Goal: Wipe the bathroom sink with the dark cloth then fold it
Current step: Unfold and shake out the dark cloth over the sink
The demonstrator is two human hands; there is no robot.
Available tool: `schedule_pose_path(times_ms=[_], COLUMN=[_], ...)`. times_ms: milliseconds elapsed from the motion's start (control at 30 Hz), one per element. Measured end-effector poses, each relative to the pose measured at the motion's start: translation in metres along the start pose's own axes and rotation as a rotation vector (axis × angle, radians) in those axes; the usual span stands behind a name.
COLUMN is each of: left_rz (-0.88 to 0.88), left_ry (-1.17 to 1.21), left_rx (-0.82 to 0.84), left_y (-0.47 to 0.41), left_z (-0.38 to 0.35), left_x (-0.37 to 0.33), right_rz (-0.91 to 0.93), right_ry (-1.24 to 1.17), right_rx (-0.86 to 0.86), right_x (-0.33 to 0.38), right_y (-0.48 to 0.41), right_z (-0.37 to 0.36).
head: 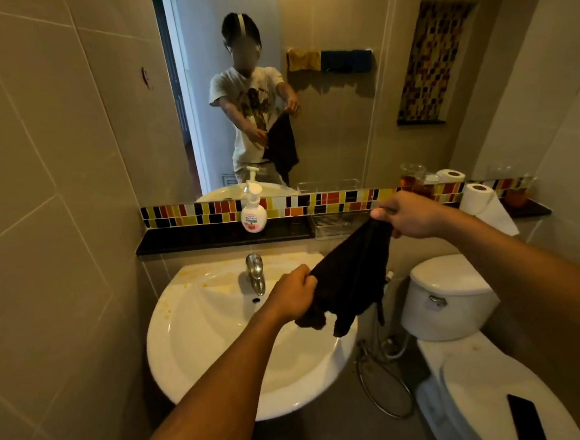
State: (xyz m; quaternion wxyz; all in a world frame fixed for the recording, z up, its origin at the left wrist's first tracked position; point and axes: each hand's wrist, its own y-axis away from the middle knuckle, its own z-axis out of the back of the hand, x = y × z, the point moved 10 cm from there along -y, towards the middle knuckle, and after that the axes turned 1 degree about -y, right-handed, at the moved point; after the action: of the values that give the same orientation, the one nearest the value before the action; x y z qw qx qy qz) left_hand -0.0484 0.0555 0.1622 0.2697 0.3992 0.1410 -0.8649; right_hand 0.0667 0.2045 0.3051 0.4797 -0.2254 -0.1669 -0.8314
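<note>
**Dark cloth held up over the sink**

The dark cloth (354, 277) hangs in the air above the right rim of the white sink (195, 357), clear of the basin. Both hands are clamped on it: the right hand (408, 216) pinches its upper corner high up, the left hand (295, 296) bunches its lower edge, and the fabric runs slanting between them with loose ends drooping.

The sink's rim carries yellowish stains around the one chrome faucet (255, 272). Behind it runs a black ledge (214, 237) under a strip of coloured mosaic tiles (192, 214), with a mirror (306, 81) above. On the ledge stand one pump soap bottle (254, 215), one clear wire-like tray (336, 221) and one toilet-paper roll (479, 199). To the right is one white toilet (462, 345) with a dark phone (527, 419) lying on its lid. The walls are large beige tiles.
</note>
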Motion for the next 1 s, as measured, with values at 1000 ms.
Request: schedule_pose_path(times_ms=[1000], left_rz=[0.187], left_ry=[-0.525], left_rx=[0.461], left_y=[-0.088], left_z=[-0.088], left_x=[0.121], right_rz=[-0.424], right_ry=[-0.041], right_rx=[0.270], right_x=[-0.263], right_y=[-0.025], right_z=[-0.170])
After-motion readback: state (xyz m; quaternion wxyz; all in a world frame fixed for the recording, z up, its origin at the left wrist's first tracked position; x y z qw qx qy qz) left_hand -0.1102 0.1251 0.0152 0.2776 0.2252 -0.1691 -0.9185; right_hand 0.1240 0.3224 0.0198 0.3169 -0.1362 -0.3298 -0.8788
